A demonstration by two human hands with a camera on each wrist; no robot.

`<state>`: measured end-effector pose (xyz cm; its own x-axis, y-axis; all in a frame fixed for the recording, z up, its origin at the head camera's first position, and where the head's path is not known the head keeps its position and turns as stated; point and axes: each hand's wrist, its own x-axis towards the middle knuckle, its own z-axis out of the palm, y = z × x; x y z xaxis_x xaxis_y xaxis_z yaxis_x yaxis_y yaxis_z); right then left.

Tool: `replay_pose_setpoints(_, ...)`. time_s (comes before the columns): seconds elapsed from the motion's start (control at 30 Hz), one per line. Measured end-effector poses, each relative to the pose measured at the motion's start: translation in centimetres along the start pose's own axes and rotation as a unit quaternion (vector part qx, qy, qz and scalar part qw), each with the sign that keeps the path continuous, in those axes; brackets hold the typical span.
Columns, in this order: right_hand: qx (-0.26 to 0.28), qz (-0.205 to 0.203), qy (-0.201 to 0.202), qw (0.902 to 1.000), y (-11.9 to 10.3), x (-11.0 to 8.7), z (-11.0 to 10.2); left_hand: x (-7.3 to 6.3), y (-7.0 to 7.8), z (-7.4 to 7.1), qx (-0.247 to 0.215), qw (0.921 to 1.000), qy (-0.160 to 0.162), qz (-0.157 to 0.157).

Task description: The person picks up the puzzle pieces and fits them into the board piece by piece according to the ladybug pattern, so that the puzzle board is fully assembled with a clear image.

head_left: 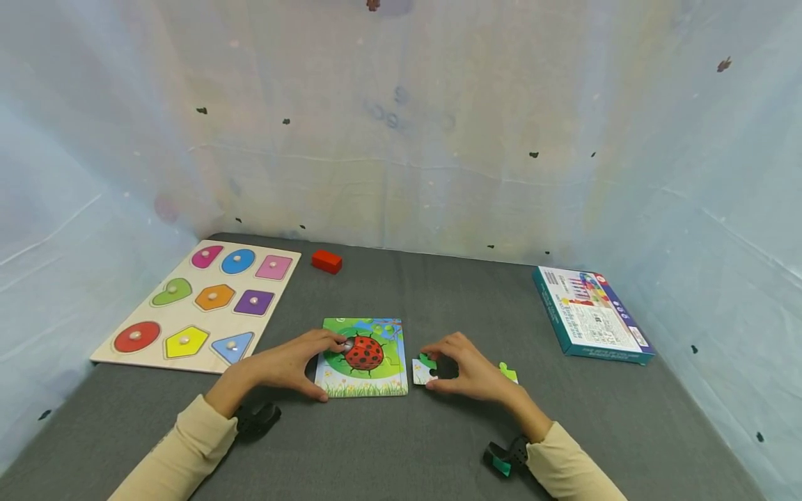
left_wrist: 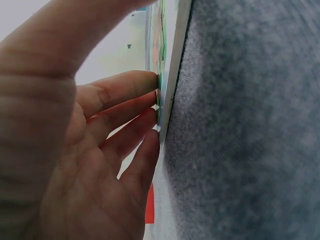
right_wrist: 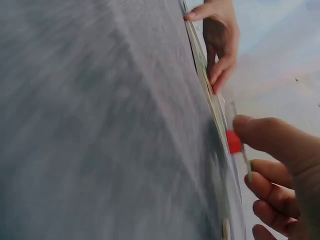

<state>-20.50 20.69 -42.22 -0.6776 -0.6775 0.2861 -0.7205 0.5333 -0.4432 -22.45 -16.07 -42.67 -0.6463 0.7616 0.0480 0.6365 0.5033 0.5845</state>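
A square jigsaw puzzle with a red ladybug on a green, flowery ground lies flat on the grey table. My left hand rests on its left side, fingertips on the picture and thumb by the near-left corner. In the left wrist view, the fingers touch the puzzle's face fairly straight. Just right of the puzzle, my right hand pinches a white and green puzzle piece between thumb and fingers. The right wrist view shows this piece edge-on, raised off the table. Another green piece lies partly hidden behind the right hand.
A wooden shape board with knobbed, coloured shapes lies at the left. A red block sits near the back. At the right is a teal and white box. Pale sheeting hangs behind and beside the table.
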Motion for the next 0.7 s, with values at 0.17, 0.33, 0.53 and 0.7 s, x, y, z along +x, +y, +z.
replay_pose_setpoints(0.17,-0.001,-0.015,0.007,0.9999,-1.0,2.1,1.0,0.0,-0.1,0.0,0.001,1.0,0.005,0.006)
replay_pose_setpoints(0.33,-0.01,-0.019,0.001,0.9998,-2.6,4.0,1.9,0.2,-0.1,0.0,-0.007,1.0,-0.001,-0.003)
replay_pose_setpoints(0.53,-0.02,-0.025,-0.01,0.9994,-4.0,5.9,3.3,0.2,-0.3,0.0,-0.003,1.0,-0.005,-0.007)
replay_pose_setpoints(0.7,-0.02,-0.029,-0.02,0.9992,-4.6,7.0,4.6,0.1,-0.4,0.0,-0.003,0.9997,0.011,0.022)
